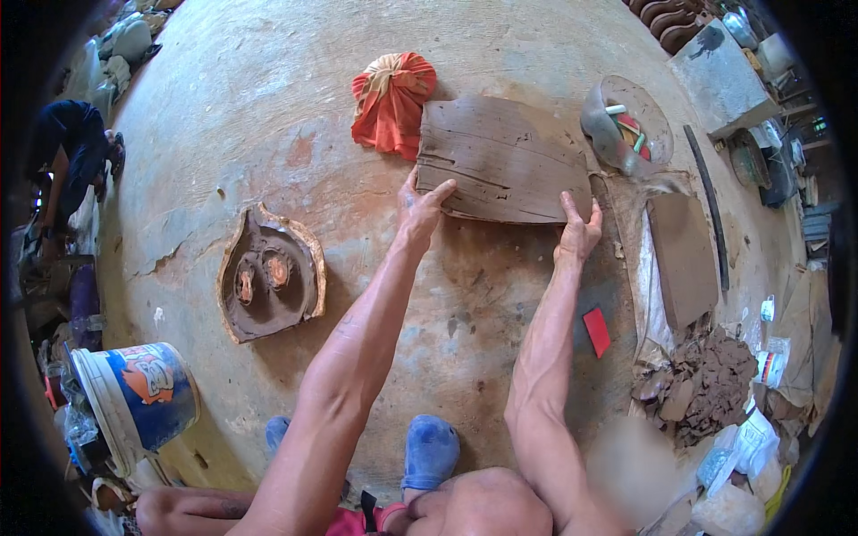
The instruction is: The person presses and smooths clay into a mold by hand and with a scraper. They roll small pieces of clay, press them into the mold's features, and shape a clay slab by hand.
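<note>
A broad brown clay slab (505, 156) is held up in front of me by its two near corners. My left hand (422, 201) grips the left corner, thumb on top and fingers beneath. My right hand (578, 228) pinches the right corner the same way. Cracks and streaks run across the slab's upper face. Just past its left edge sits a red and cream cloth bundle (393, 103), gathered at the top. To the left on the floor stands a pale-rimmed mould (320, 277) lined with dark clay, with two rounded hollows inside.
Right of the slab are a bowl (601, 134) with small tools, a clay block (684, 259), a dark bar (709, 205) and a heap of clay lumps (706, 384). A red flat piece (596, 332) lies near my right forearm. A bucket (152, 393) tips at left; another person (71, 165) is beyond.
</note>
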Available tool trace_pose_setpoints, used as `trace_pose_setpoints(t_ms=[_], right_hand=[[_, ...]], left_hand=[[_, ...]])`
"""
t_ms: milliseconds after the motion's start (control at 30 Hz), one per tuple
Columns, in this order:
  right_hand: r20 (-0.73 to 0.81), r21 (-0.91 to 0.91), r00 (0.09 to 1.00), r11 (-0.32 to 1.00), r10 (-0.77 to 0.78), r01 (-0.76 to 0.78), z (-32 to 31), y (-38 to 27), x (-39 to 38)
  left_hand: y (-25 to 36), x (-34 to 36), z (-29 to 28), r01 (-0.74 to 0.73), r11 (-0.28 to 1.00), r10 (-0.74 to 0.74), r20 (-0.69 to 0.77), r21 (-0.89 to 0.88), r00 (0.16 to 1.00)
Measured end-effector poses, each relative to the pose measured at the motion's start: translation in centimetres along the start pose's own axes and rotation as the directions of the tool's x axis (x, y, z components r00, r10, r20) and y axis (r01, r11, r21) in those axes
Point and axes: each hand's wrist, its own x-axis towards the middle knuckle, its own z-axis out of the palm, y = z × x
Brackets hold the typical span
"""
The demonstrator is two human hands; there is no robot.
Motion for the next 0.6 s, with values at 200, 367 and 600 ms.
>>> trace_pose_setpoints(t_ms=[200,367,600], right_hand=[[-0.009,-0.047,1.0,0.999,-0.002,0.001,0.0,0.6,-5.9],[-0.044,-0.12,0.997,0.99,0.065,-0.07,-6.5,-2.0,-16.1],[0.075,-0.448,0.995,0.889,-0.062,0.09,-18.7,-2.5,-27.7]], left_hand=[[0.3,-3.7,-4.9,0.028,0.996,-0.028,0.003,0.085,1.0],[-1.1,-13.7,-7.6,-0.022,0.943,0.057,-0.096,0.332,0.994],[-0.4,-26.9,-16.0,0.198,0.828,-0.141,-0.148,0.525,0.979]])
